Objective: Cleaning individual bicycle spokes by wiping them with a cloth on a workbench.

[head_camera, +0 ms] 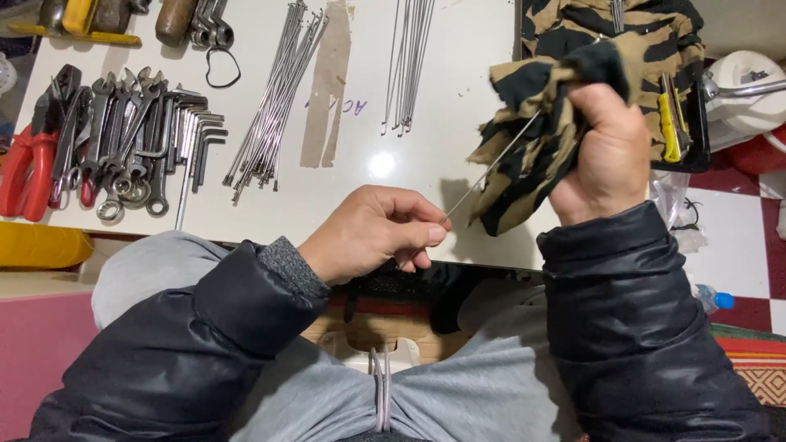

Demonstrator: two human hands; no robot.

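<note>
Pinching a thin metal spoke, half wrapped in striped cloth.

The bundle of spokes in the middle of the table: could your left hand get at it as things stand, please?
Probably yes. The bundle of spokes lies uncovered on the table, just ahead of the left hand, with nothing between. But that hand already pinches a thin spoke, so it isn't free.

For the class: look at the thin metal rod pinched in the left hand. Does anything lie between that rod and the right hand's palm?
Yes. The left hand pinches one end of the thin metal rod directly, but a black-and-tan striped cloth is wrapped around the rod's far part, so the right hand grips cloth, not bare metal.
</note>
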